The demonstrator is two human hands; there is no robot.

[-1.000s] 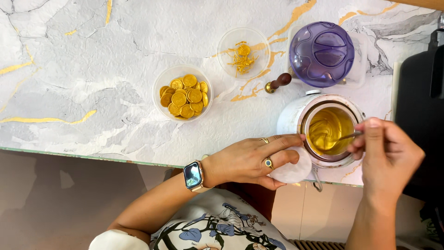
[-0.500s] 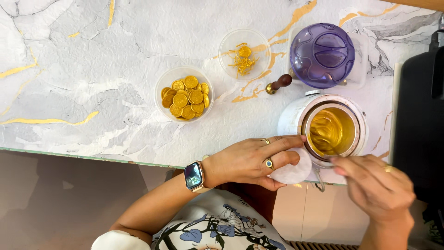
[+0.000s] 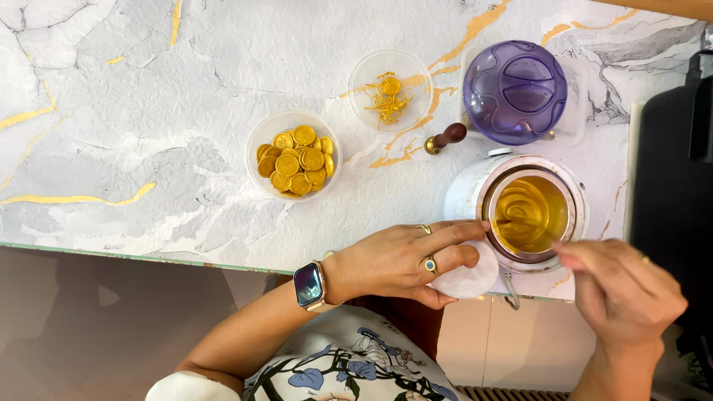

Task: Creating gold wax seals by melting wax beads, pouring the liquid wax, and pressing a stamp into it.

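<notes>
1. While my left hand (image 3: 405, 260) lies flat, fingers loosely spread over the white round pad (image 3: 469, 276) at the table edge,
2. my right hand (image 3: 620, 289) hovers blurred beside the wax pot (image 3: 529, 214); I cannot tell its grip.

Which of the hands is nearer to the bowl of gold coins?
The left. The left hand rests on the table edge, below and right of the bowl of gold coins. The right hand is farther right, beyond the pot of melted gold wax.

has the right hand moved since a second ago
Yes. The right hand has dropped from beside the white pot of melted gold wax toward the near table edge, now just below the pot's rim.
</notes>
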